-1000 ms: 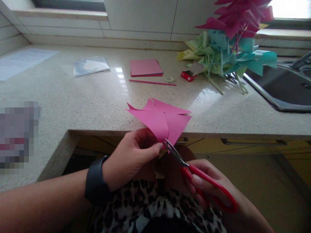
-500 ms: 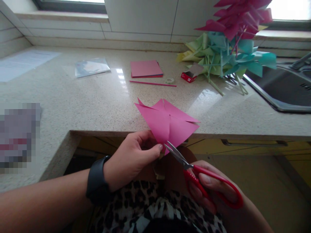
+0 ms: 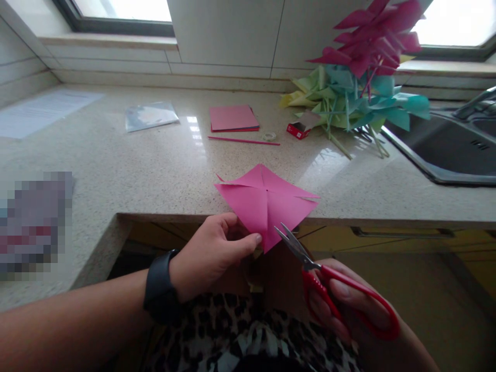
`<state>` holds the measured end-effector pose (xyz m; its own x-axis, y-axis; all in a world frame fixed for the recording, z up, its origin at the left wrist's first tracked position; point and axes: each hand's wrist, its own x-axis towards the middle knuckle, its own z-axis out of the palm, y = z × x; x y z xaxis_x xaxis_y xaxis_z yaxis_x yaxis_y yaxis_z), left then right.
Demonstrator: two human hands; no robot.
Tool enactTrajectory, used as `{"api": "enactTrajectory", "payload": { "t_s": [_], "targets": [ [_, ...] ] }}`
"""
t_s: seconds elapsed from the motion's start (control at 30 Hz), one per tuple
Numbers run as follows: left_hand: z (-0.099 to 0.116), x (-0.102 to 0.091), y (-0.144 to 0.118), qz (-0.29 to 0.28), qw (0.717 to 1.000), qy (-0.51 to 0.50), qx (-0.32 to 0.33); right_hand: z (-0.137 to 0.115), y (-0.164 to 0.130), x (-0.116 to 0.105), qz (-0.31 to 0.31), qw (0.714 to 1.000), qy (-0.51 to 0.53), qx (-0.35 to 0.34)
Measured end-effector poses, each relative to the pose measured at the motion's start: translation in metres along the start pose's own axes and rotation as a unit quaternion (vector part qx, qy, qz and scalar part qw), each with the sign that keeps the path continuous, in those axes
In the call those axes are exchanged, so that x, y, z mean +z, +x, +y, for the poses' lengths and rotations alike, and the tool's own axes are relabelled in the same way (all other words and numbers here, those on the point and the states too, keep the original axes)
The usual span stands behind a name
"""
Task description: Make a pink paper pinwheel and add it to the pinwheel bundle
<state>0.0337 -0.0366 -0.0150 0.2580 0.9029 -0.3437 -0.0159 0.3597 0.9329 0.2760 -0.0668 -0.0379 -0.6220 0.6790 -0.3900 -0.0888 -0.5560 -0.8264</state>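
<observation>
Scissors (image 3: 310,265) are easing right from pink paper (image 3: 250,201), right hand (image 3: 351,306) gripping their handles; left hand (image 3: 211,253) is pinching the paper over counter's (image 3: 163,170) near edge. Cutting is seemingly pausing.

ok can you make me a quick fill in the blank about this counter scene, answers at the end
The paper in the left hand is coloured ____.
The right hand holds scissors with handles coloured ____.
The wristband is on the ____ wrist.
The sink is on the picture's ____ side.

Missing words: pink; red; left; right.
</observation>
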Motion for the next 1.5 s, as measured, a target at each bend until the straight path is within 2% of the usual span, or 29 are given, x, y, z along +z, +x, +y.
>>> {"api": "enactTrajectory", "payload": {
  "t_s": [0.27, 0.47, 0.7, 0.87, 1.1, 1.2, 1.37, 1.5],
  "targets": [
    [0.0, -0.006, 0.002, -0.022, 1.0, 0.021, 0.004, 0.001, 0.006, 0.002, 0.058, 0.996, 0.015, -0.072],
    [-0.003, -0.007, 0.002, -0.04, 0.999, 0.033, 0.015, 0.001, 0.011, 0.008, 0.079, 0.992, -0.024, -0.09],
    [-0.012, -0.006, 0.006, -0.003, 1.0, 0.019, -0.016, 0.004, 0.015, 0.008, 0.08, 0.992, -0.054, -0.079],
    [-0.014, -0.007, 0.009, 0.004, 1.0, 0.025, -0.016, 0.008, 0.019, 0.005, 0.084, 0.988, -0.061, -0.111],
    [0.012, -0.018, 0.008, -0.033, 0.992, 0.118, -0.01, 0.011, 0.018, -0.001, 0.125, 0.985, -0.054, -0.108],
    [0.026, -0.024, 0.008, -0.027, 0.989, 0.146, -0.017, 0.009, 0.016, 0.001, 0.15, 0.983, -0.054, -0.09],
    [0.039, -0.038, 0.008, 0.021, 0.978, 0.203, -0.042, 0.008, 0.014, -0.002, 0.144, 0.984, -0.057, -0.091],
    [0.046, -0.057, 0.012, 0.058, 0.939, 0.337, -0.023, 0.015, 0.014, -0.011, 0.109, 0.987, -0.054, -0.106]
  ]
}}
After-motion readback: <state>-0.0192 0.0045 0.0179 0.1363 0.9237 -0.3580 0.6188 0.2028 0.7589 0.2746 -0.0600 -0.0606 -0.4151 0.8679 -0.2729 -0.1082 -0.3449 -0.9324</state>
